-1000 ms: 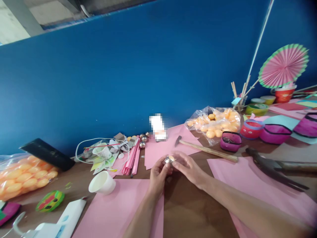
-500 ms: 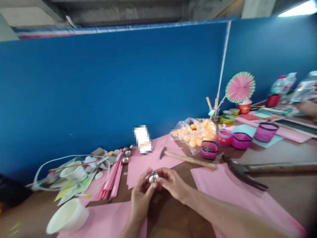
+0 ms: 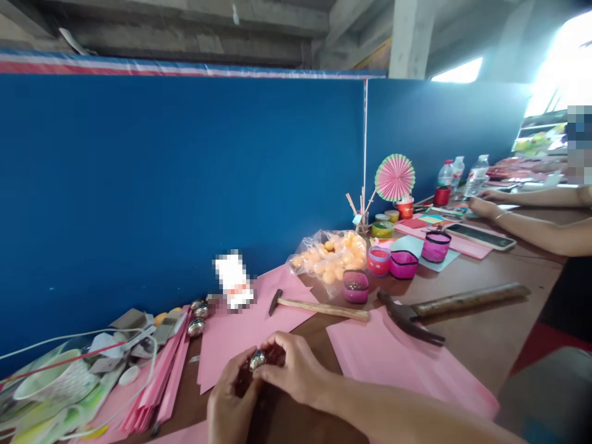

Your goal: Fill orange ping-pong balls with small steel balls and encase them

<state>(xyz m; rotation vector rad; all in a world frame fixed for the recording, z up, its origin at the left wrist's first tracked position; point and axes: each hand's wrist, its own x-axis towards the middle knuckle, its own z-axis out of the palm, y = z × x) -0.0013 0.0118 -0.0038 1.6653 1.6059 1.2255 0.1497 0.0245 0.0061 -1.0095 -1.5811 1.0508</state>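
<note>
A small shiny silver ball (image 3: 258, 359) is held low over the brown table, between the fingers of both hands. My left hand (image 3: 231, 394) curls around its left side, thumb and fingers closed on it. From the right, my right hand (image 3: 293, 370) pinches the same ball with thumb and fingertips. Just beyond the hands lie pink paper sheets (image 3: 250, 327) and a small hammer (image 3: 319, 306) with a wooden handle. More silver balls (image 3: 197, 327) rest by a stack of folded pink paper (image 3: 155, 382) to the left.
A bigger hammer (image 3: 416, 317) lies at right on the table, near pink sheets (image 3: 398, 364). Behind are a bag of orange balls (image 3: 330, 256), magenta containers (image 3: 403, 264) and a pink paper fan (image 3: 394, 177). Another person's arms (image 3: 531, 216) rest at far right. A blue partition (image 3: 185, 172) stands behind.
The view has turned right, so things appear further left. The white bowl has left the view, and more of the other person's arms shows. Both hands still hold the ball.
</note>
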